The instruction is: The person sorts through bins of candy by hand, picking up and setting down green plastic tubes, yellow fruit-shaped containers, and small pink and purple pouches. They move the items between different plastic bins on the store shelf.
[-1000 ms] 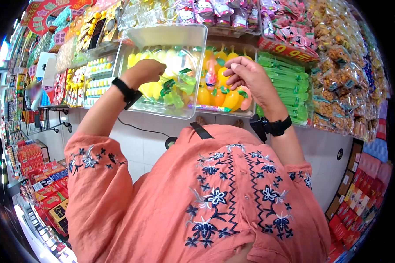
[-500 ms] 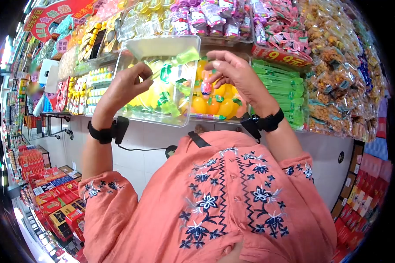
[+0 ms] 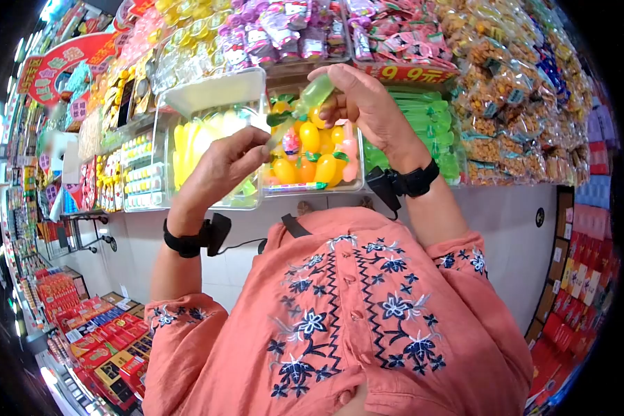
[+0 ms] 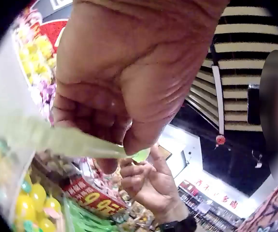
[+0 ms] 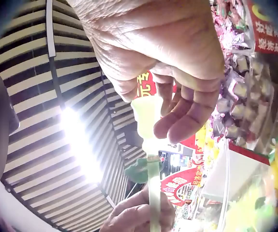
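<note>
Held between the two hands is a translucent green bulb-shaped packet (image 3: 317,93) with a dark green leaf (image 5: 138,170) at its narrow neck. My right hand (image 3: 367,100) holds its wide end between thumb and fingers. Thumb and fingertips of my left hand (image 3: 222,166) pinch the long pale tail (image 4: 81,145). Below them, a clear bin (image 3: 353,182) holds orange and yellow fruit-shaped packets (image 3: 324,166), a pink one and a colourful tube (image 3: 295,186). Left of it, another clear bin (image 3: 215,82) contains yellow and green packets, partly hidden by the left hand.
Green long-tailed packets (image 3: 433,118) lie right of the orange ones. A red price sign (image 3: 409,73) stands behind, under pink wrapped sweets (image 3: 409,41). Bagged snacks (image 3: 496,104) fill the right side; small yellow-topped items (image 3: 142,166) sit at the left.
Both hands have drawn nearer each other over the orange packets. The left hand has come out of the yellow-and-green bin, bringing the green packet, and the right hand now holds its wide end.
</note>
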Available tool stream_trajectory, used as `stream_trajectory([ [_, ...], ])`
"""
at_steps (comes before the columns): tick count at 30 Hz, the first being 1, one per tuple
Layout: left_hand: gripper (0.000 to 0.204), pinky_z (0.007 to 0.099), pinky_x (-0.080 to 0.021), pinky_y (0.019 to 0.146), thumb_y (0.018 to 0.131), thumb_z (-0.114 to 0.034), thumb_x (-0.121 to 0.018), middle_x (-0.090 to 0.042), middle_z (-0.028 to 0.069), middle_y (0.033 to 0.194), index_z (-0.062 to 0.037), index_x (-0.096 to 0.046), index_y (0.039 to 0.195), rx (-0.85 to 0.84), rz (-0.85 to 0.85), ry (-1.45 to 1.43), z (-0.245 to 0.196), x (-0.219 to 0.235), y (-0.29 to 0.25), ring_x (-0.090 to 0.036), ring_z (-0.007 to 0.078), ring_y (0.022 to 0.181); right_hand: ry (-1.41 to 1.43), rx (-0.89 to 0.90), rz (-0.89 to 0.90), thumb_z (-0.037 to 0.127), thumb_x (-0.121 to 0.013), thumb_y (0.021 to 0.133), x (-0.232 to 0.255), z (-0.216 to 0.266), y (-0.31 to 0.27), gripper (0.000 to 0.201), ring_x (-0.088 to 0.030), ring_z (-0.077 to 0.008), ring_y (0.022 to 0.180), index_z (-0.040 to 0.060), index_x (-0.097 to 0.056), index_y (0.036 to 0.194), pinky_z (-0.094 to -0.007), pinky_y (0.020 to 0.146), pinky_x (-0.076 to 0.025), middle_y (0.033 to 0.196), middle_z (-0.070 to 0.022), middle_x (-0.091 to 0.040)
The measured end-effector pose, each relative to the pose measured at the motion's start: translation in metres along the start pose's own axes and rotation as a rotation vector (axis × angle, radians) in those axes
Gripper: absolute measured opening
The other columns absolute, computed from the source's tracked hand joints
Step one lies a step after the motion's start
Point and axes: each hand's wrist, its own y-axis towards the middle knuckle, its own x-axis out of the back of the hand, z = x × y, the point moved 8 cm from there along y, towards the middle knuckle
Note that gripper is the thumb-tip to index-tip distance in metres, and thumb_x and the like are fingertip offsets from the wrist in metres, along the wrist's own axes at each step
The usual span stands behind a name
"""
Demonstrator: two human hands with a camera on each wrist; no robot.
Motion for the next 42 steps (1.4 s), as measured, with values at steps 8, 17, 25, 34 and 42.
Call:
stream_trajectory([
  [8,0.034,0.0244,-0.047,0.08,0.104,-0.027,-0.048,-0.064,0.0015,0.095,-0.0001,-0.062,0.119,0.135,0.21,-0.48,0.008,-0.065,0.016,-0.059,0.0102,0.086,0.011,0.032,-0.086,0.039,-0.057,0.1,0.037,0.004,-0.025,0.041,-0.065,-0.0109,0.071,0.0013,-0.062,0.115,-0.0248,0.066,-0.054,0.091,-0.0052,-0.066],
  [17,0.031,0.0246,-0.045,0.075,0.103,-0.026,-0.05,-0.062,0.0012,0.092,0.0006,-0.061,0.115,0.142,0.272,-0.414,-0.002,-0.099,0.037,-0.056,0.0099,0.083,0.044,-0.01,-0.191,0.034,-0.056,0.101,0.083,-0.018,-0.057,0.038,-0.067,-0.0145,0.073,-0.0004,-0.059,0.116,-0.0274,0.065,-0.057,0.094,-0.0077,-0.067],
  [25,0.026,0.0263,-0.048,0.079,0.099,-0.022,-0.059,-0.064,0.002,0.094,0.0,-0.062,0.113,0.109,0.297,-0.026,0.03,-0.149,0.063,-0.059,0.0111,0.087,0.052,-0.285,-0.224,0.022,-0.056,0.1,0.139,-0.105,-0.114,0.038,-0.067,-0.0195,0.085,-0.002,-0.052,0.129,-0.0323,0.076,-0.057,0.104,-0.0101,-0.063],
  [34,0.022,0.0302,-0.05,0.076,0.095,-0.013,-0.062,-0.066,0.0101,0.09,0.0028,-0.06,0.11,-0.086,0.332,0.075,0.023,-0.209,0.096,-0.062,0.0165,0.083,0.168,-0.165,-0.562,0.019,-0.058,0.098,0.194,-0.117,-0.184,0.042,-0.066,-0.021,0.091,-0.0028,-0.048,0.132,-0.0348,0.079,-0.057,0.112,-0.0144,-0.059],
  [42,0.022,0.0429,-0.05,0.08,0.087,-0.009,-0.066,-0.065,0.0194,0.098,-0.0008,-0.061,0.107,-0.41,0.075,0.201,0.002,-0.258,0.16,-0.062,0.037,0.093,0.111,-0.087,-0.852,0.017,-0.054,0.099,0.242,-0.084,-0.251,0.032,-0.068,-0.0228,0.085,-0.0029,-0.052,0.123,-0.0347,0.072,-0.058,0.105,-0.0166,-0.063],
])
